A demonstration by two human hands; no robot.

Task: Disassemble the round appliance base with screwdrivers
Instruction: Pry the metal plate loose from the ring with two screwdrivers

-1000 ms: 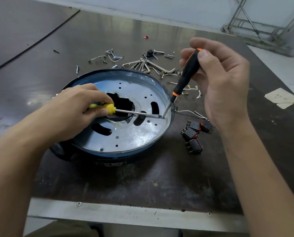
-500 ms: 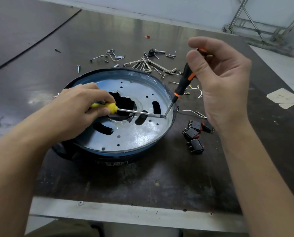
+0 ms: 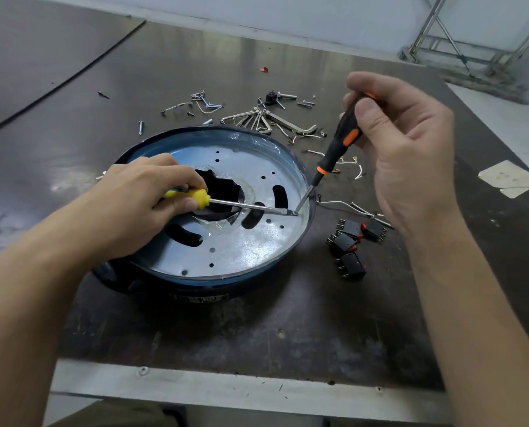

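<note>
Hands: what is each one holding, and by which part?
Left hand grips the yellow screwdriver by its handle; right hand pinches the black screwdriver at the top of its handle.

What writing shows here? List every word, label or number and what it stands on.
Label on the front wall of the round appliance base: print too blurred to read.
Yellow screwdriver handle, in the left hand: dark marking, too small to read.
Black-and-orange screwdriver, in the right hand: no print visible.
No text can be quoted.
</note>
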